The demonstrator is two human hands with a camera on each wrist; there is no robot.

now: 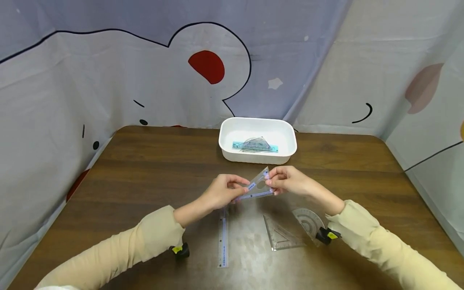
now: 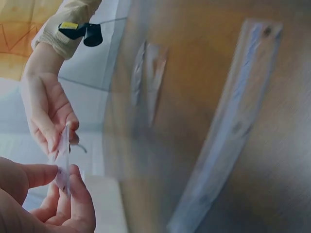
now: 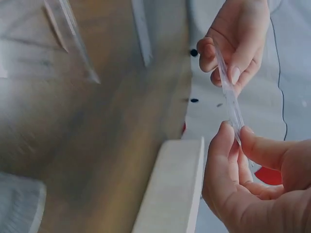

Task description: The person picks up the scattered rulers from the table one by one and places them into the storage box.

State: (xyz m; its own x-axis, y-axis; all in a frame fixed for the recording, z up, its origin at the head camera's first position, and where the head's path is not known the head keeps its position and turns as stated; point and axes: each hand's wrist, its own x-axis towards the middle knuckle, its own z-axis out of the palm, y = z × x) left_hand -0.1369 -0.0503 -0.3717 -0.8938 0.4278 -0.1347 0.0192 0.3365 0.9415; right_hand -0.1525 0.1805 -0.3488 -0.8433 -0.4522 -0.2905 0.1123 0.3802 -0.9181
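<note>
While the left hand (image 1: 223, 191) pinches one end of a transparent set square (image 1: 256, 190) and the right hand (image 1: 290, 180) pinches the other, it is held above the wooden table (image 1: 163, 161), on the near side of the white tub (image 1: 257, 157)

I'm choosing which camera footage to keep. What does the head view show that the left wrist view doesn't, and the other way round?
Only the head view shows the teal ruler inside the white bin. Only the left wrist view shows the zigzag line on an orange patch, and the clear set square nearly edge-on. Both show the left hand and right hand pinching that set square, and the long ruler on the table.
</note>
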